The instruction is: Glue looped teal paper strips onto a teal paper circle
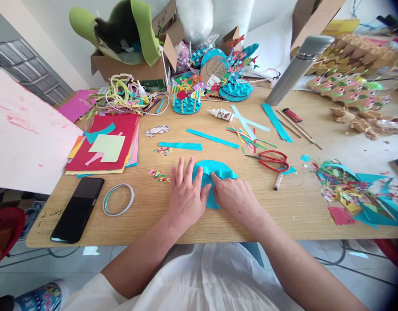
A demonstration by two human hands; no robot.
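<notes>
A round blue paper disc (214, 199) lies on the table in front of me, partly covered by both hands. Across it runs a wavy blue paper strip (222, 172), raised in small folds. My left hand (187, 190) rests flat over the disc's left side, fingers spread, its index fingertip at the strip. From the right, my right hand (234, 194) presses its index finger down at the strip, with the other fingers curled in and partly hidden. Beyond the hands are loose blue paper strips (212, 138) and small piles of coloured paper bits (158, 175).
Red-handled scissors (273, 160), a glue bottle (221, 114) and paper scraps (344, 190) lie to the right. A phone (77, 209), a tape roll (118, 199) and stacked coloured paper (104, 129) are on the left. Finished blue paper models (186, 101) and a grey flask (296, 71) stand behind.
</notes>
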